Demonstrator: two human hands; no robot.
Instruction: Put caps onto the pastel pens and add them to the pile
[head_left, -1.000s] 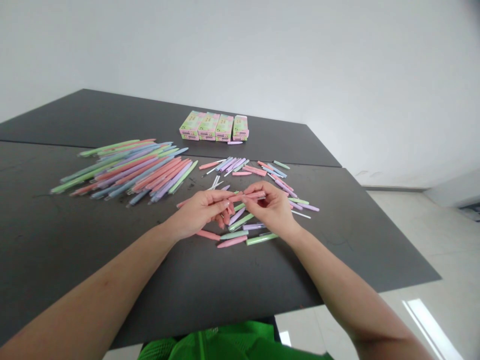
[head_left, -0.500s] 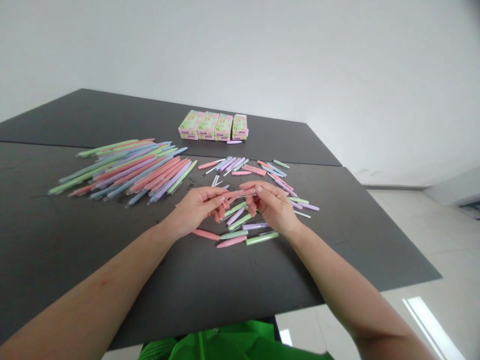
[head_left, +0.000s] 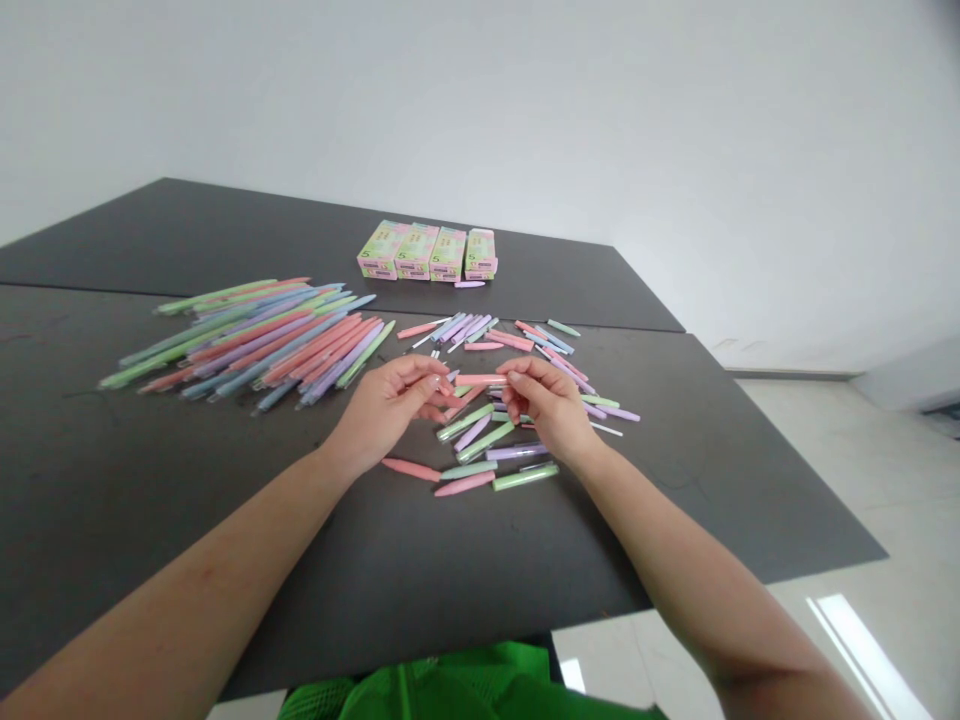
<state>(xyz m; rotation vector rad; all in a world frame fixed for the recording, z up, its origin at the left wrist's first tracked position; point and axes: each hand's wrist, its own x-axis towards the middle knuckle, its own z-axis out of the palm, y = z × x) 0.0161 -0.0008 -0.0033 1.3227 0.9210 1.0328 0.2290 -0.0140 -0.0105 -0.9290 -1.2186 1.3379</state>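
In my right hand (head_left: 541, 398) a coral pen barrel (head_left: 480, 380) is pinched between thumb and fingers, lying nearly level and pointing left. My left hand (head_left: 397, 400) has thumb and fingertips together just left of the barrel's free end; what they hold, if anything, is too small to make out. Beneath and around both hands lie loose pen parts: green barrels with clear ends (head_left: 486, 441), a purple one (head_left: 517, 452), and coral pointed pieces (head_left: 463, 484). Some parts are hidden behind my fingers.
A large heap of pastel pens (head_left: 255, 340) lies to the left on the dark table (head_left: 360, 590). Several small printed boxes (head_left: 414, 250) stand in a row at the back, with a purple piece (head_left: 470, 284) before them. More barrels and thin white refills (head_left: 606, 429) are scattered right.
The fingertips of my left hand have drawn slightly left, away from the coral barrel. More of the barrel now shows in my right hand.
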